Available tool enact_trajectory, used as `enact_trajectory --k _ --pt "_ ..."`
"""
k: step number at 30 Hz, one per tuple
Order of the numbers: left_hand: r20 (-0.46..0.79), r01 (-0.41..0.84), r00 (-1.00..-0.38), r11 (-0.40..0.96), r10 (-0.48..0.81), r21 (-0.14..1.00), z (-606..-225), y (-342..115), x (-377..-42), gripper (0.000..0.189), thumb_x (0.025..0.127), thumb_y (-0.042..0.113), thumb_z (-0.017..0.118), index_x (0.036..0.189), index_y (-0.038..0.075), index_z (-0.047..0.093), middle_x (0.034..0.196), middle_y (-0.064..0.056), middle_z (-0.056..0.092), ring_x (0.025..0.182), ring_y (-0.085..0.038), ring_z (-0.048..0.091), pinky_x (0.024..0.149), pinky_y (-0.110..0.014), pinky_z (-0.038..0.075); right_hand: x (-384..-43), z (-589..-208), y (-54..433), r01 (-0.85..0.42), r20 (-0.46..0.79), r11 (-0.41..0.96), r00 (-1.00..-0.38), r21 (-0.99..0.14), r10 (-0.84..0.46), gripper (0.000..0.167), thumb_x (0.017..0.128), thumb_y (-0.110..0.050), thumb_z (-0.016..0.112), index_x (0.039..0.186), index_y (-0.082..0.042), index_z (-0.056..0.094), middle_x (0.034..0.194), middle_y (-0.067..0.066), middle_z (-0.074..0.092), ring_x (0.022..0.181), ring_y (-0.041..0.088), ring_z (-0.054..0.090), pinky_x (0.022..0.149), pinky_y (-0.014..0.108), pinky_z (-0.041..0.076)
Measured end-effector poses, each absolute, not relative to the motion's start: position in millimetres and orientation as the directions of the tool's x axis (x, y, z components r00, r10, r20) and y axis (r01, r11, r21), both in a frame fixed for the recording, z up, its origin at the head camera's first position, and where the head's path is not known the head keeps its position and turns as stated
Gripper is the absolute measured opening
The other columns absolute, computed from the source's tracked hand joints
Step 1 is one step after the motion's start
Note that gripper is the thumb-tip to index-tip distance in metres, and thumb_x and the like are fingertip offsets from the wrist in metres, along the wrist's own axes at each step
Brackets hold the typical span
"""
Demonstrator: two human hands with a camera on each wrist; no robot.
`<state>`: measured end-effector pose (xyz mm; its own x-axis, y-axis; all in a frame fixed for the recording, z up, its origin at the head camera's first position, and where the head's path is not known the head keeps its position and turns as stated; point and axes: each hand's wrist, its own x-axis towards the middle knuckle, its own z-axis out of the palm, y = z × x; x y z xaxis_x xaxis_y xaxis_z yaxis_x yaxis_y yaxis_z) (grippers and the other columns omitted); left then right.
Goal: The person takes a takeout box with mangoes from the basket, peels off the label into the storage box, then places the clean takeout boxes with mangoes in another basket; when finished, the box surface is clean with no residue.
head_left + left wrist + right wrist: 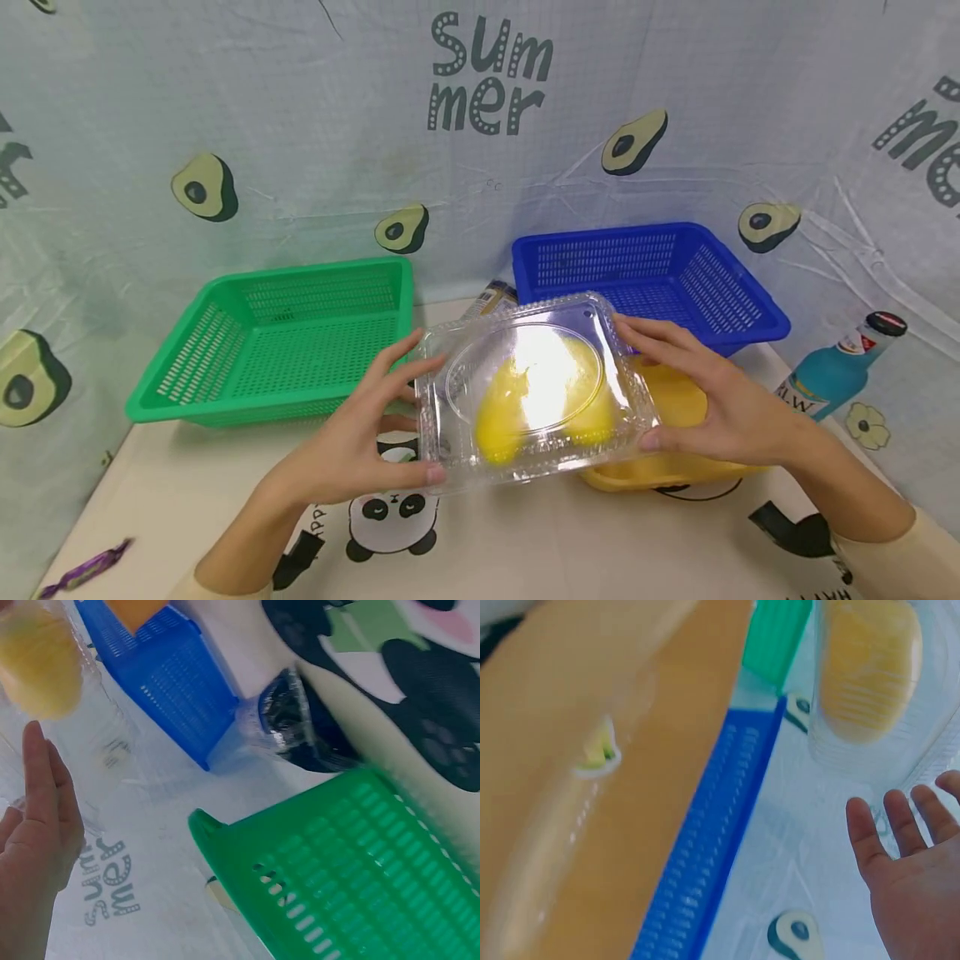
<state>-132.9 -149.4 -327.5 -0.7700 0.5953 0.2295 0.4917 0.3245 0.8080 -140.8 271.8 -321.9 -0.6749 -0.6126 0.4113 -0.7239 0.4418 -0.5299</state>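
Both hands hold a clear plastic clamshell box [465,442], tilted and raised above the table. Inside it show yellow rounded things [501,417], partly washed out by glare on the lid; in the right wrist view one looks like a smooth yellow oval [871,671]. My left hand [352,442] grips the left side, thumb at the near corner and fingers spread along the edge. On the opposite side, my right hand [708,396] holds the box between its thumb at the near corner and fingers at the far one.
A green basket [225,400] stands at the left, a blue basket [652,237] at the back right. A yellow basket [675,473] sits partly behind the box and right hand. Further right is a bottle of blue drink [832,375]. A dark packet [300,724] lies between baskets; a purple-wrapped candy [86,571] lies front left.
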Motion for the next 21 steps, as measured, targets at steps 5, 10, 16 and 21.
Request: enact_trajectory --k 5,10,16,21 --pt "0.275 0.523 -0.771 0.325 0.575 0.788 -318.3 -131.0 -146.1 0.097 0.08 0.02 0.089 0.16 0.031 0.034 0.172 0.005 0.0 0.12 -0.026 0.054 0.095 -0.034 0.057 -148.1 -311.3 284.0 -0.714 0.422 0.427 -0.684 -0.555 -0.595 0.108 0.07 0.001 0.09 0.161 -0.008 0.032 0.169 0.009 0.027 0.15 0.016 0.033 0.111 0.015 0.037" --pt "0.314 0.547 -0.771 0.325 0.554 0.771 -310.4 -106.6 -161.0 0.098 0.081 0.022 0.089 0.16 0.029 0.033 0.172 0.006 0.003 0.121 -0.022 0.054 0.095 -0.033 0.057 -156.2 -303.4 296.5 -0.666 0.407 0.437 -0.73 -0.605 -0.549 0.109 0.075 0.01 0.083 0.164 -0.012 0.025 0.171 0.006 0.02 0.149 0.012 0.033 0.108 0.013 0.039" --pt "0.324 0.545 -0.781 0.328 0.534 0.771 -309.7 -74.8 -183.2 0.099 0.081 0.028 0.089 0.161 0.029 0.031 0.172 0.007 0.002 0.127 -0.022 0.053 0.097 -0.031 0.056 -169.3 -301.1 313.8 -0.618 0.427 0.468 -0.781 -0.631 -0.456 0.106 0.078 0.014 0.079 0.164 -0.016 0.026 0.171 0.006 0.021 0.15 0.01 0.032 0.104 0.009 0.039" --pt "0.347 0.527 -0.797 0.289 0.495 0.799 -311.9 -57.1 -200.0 0.095 0.084 0.025 0.088 0.16 0.027 0.032 0.169 0.003 0.015 0.131 -0.024 0.052 0.1 -0.035 0.054 -182.4 -307.8 321.2 -0.61 0.488 0.429 -0.791 -0.666 -0.368 0.099 0.077 0.021 0.077 0.161 -0.011 0.034 0.169 0.008 0.026 0.149 0.011 0.037 0.103 0.01 0.041"
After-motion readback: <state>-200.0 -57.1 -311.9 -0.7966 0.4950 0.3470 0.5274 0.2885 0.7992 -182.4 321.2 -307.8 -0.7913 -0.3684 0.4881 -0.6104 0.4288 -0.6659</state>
